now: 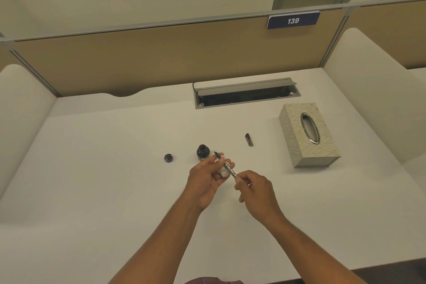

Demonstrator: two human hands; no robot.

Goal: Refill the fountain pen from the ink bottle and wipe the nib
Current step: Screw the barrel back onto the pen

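Note:
The fountain pen (227,165) is held slanted above the desk, its dark nib pointing up-left toward the open ink bottle (202,152). My left hand (208,176) grips the front part of the pen and holds a crumpled white tissue (223,171) under it. My right hand (255,188) pinches the pen's rear metal end. The bottle's cap (168,157) lies on the desk to the left of the bottle. A dark pen cap (249,139) lies to the right, apart from both hands.
A patterned tissue box (309,136) stands at the right. An open cable tray (246,95) is set into the white desk (103,168) at the back. Beige partition walls close off the back and both sides.

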